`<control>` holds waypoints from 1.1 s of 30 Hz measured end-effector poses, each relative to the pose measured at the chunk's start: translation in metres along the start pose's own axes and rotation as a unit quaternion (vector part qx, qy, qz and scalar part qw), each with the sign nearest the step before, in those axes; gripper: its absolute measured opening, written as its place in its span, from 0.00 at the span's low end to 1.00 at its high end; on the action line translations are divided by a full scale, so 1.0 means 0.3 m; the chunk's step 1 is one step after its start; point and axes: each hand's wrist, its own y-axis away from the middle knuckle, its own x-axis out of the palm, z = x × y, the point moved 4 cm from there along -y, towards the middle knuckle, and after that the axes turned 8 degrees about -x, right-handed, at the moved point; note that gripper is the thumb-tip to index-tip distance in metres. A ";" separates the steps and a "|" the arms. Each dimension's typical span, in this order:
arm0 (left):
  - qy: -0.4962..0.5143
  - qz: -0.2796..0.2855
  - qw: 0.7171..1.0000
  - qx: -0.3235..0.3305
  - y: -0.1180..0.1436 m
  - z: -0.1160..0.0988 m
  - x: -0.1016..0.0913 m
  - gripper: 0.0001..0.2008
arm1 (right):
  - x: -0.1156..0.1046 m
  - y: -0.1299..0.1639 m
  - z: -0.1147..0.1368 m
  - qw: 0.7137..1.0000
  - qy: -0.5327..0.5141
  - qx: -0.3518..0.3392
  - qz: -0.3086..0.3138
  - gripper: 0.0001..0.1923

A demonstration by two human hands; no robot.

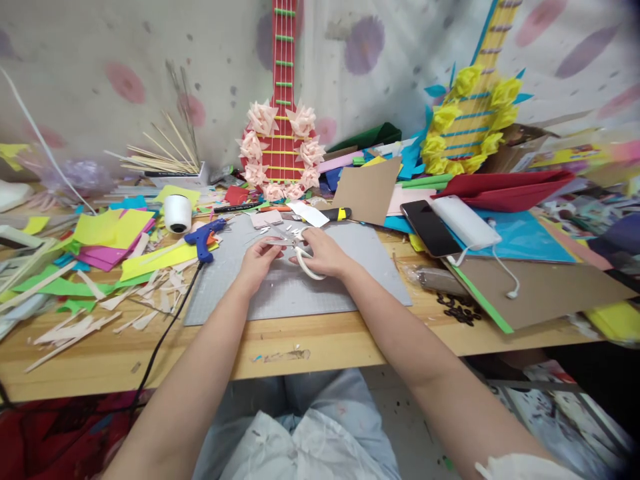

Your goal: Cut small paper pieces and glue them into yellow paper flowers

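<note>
My right hand (325, 252) grips white-handled scissors (306, 261) over the grey cutting mat (300, 293). My left hand (259, 257) pinches a small thin strip of pale material (274, 241) right at the scissor blades. Both hands meet near the middle of the mat. Tiny pale offcuts lie on the mat around them. A small pale pink card piece (266, 218) lies just beyond the hands.
A blue glue gun (204, 239) with a black cord lies left of the mat, beside a white roll (177, 213) and coloured paper. A red paper guitar (281, 133) and a yellow-flowered one (470, 113) lean on the wall. A phone (430, 228), power bank (465, 223), cardboard at right.
</note>
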 end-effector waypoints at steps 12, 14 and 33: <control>-0.077 -0.021 0.996 0.049 -0.014 0.009 -0.015 0.09 | 0.005 0.002 0.005 0.999 0.025 -0.018 0.008 0.22; -0.086 -0.020 0.994 0.057 -0.015 0.009 -0.016 0.09 | 0.004 0.001 0.009 0.999 0.028 -0.014 0.009 0.22; -0.099 -0.027 0.989 0.105 -0.013 -0.006 -0.019 0.09 | 0.018 0.003 0.002 0.995 0.065 0.058 0.041 0.13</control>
